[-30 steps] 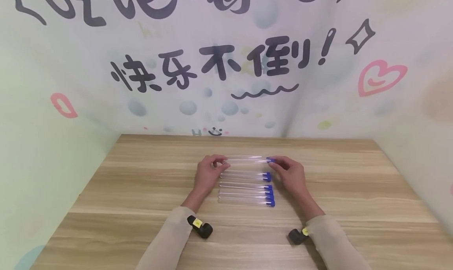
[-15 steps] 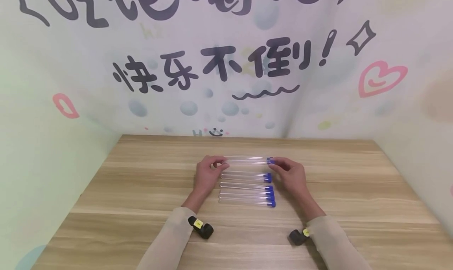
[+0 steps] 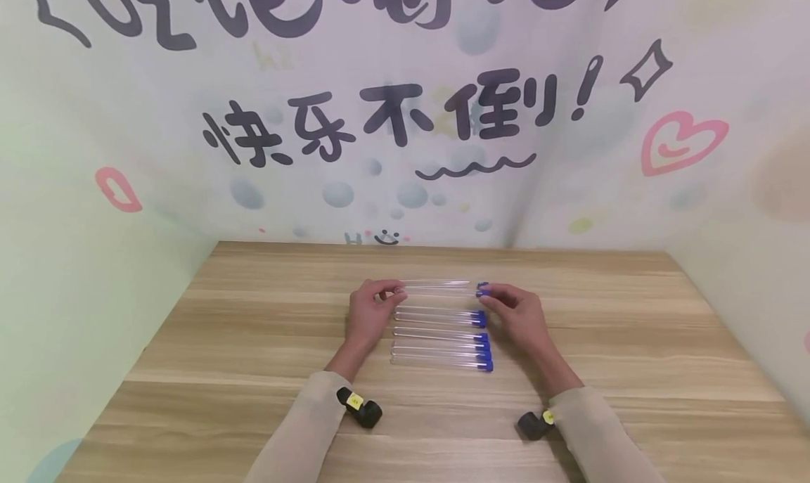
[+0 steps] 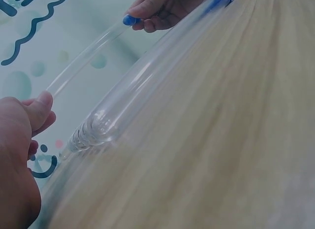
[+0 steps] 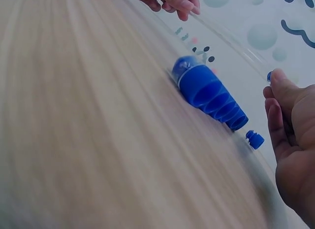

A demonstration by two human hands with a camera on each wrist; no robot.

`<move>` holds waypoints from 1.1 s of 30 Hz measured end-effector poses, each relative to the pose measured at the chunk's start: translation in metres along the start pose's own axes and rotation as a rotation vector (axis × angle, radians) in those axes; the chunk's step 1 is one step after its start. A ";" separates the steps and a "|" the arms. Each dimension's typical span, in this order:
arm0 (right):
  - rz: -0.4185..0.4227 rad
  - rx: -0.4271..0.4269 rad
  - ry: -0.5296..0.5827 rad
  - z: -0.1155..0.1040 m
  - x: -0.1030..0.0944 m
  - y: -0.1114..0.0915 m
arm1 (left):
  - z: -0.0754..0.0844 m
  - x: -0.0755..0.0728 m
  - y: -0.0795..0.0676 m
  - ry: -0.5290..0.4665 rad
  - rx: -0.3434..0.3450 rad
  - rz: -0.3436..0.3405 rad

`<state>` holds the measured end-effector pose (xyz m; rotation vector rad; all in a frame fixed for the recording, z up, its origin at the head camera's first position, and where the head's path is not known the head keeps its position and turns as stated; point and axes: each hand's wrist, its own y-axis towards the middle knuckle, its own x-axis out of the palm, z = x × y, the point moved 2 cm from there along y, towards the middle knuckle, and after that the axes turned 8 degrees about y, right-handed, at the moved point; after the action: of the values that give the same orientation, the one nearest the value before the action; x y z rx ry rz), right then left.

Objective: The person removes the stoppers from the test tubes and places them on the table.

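Between my hands lies a clear test tube, held above the table in the wrist views. My left hand pinches its rounded end between thumb and fingers. My right hand pinches the blue cap at the other end; the fingertips partly hide this cap. Just behind, an uncapped test tube lies on the table, and a loose ridged blue cap is near its right end. Closer to me several capped test tubes lie side by side, their blue caps all pointing right.
The wood-grain table ends at a white printed wall cloth close behind the tubes. Pale side walls flank it. A small black camera is strapped to each wrist, over beige sleeves.
The capped end of the held tube has come slightly toward me, and more of the loose cap behind it shows. Both hands keep their pinch, with the left shifted slightly left.
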<state>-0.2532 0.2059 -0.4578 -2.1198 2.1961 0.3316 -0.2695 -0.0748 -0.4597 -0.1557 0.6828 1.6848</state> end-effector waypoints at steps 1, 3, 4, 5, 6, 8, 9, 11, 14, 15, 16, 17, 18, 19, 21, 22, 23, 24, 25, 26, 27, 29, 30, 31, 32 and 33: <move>-0.003 0.001 0.011 0.000 0.000 0.000 | 0.000 0.000 0.000 0.000 0.002 -0.001; -0.011 0.000 0.027 0.000 -0.001 0.000 | 0.001 0.000 0.000 -0.003 0.004 -0.004; -0.014 -0.002 0.037 0.000 -0.001 0.000 | 0.001 0.000 0.000 -0.003 0.006 -0.004; -0.017 -0.001 0.048 0.000 -0.001 0.000 | 0.001 0.000 0.000 -0.003 0.005 -0.006; -0.019 -0.003 0.052 0.000 -0.001 0.001 | 0.001 0.000 0.000 -0.004 0.007 -0.006; -0.025 -0.005 0.051 0.000 -0.002 0.001 | 0.001 0.000 0.000 -0.005 0.007 -0.007; -0.025 -0.003 0.053 0.001 -0.002 0.001 | 0.000 0.000 0.000 -0.004 0.007 -0.007; -0.027 -0.005 0.041 0.001 -0.003 0.002 | 0.000 0.000 0.000 -0.001 0.007 -0.006; -0.027 -0.010 0.032 0.001 -0.003 0.002 | 0.000 0.001 0.001 0.004 0.004 -0.004; -0.027 -0.010 0.032 0.001 -0.003 0.002 | -0.001 0.001 0.001 0.005 0.003 -0.003; -0.028 -0.009 0.032 0.001 -0.003 0.002 | -0.001 0.000 0.001 0.002 0.001 0.000; -0.028 -0.008 0.035 0.001 -0.003 0.002 | -0.001 0.000 0.001 0.000 0.000 0.002; -0.026 -0.008 0.035 0.000 -0.003 0.002 | 0.000 0.000 0.001 -0.001 -0.003 0.005; -0.022 -0.008 0.037 0.000 -0.003 0.002 | 0.000 0.000 0.001 -0.004 -0.006 0.008; -0.012 -0.010 0.038 0.000 -0.004 0.001 | -0.001 0.000 0.001 -0.003 -0.014 0.010; -0.004 -0.011 0.038 -0.001 -0.004 0.002 | -0.001 0.000 0.001 -0.001 -0.019 0.012; 0.004 -0.010 0.037 -0.001 -0.004 0.002 | -0.002 0.000 0.001 0.002 -0.023 0.015; 0.013 -0.009 0.029 -0.001 -0.005 0.002 | -0.002 0.000 0.002 0.009 -0.028 0.015; 0.020 -0.011 0.021 -0.001 -0.005 0.002 | -0.002 0.000 0.002 0.015 -0.031 0.016; 0.026 -0.011 0.010 0.000 -0.006 0.003 | -0.002 0.000 0.002 0.020 -0.035 0.017; 0.032 -0.009 -0.002 0.000 -0.006 0.003 | -0.002 0.000 0.002 0.020 -0.039 0.021; 0.043 -0.012 -0.027 0.000 -0.007 0.003 | -0.001 0.000 0.002 0.026 -0.044 0.024; 0.050 -0.018 -0.042 0.000 -0.007 0.003 | -0.001 0.000 0.002 0.028 -0.050 0.025; 0.056 -0.025 -0.060 0.000 -0.008 0.003 | -0.001 0.000 0.002 0.027 -0.057 0.027; 0.061 -0.030 -0.081 -0.001 -0.008 0.003 | -0.001 0.000 0.002 0.030 -0.065 0.028; 0.065 -0.036 -0.096 -0.001 -0.008 0.002 | -0.002 0.000 0.003 0.031 -0.071 0.028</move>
<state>-0.2550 0.2140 -0.4544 -2.0076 2.2246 0.4710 -0.2723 -0.0760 -0.4603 -0.2239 0.6517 1.7369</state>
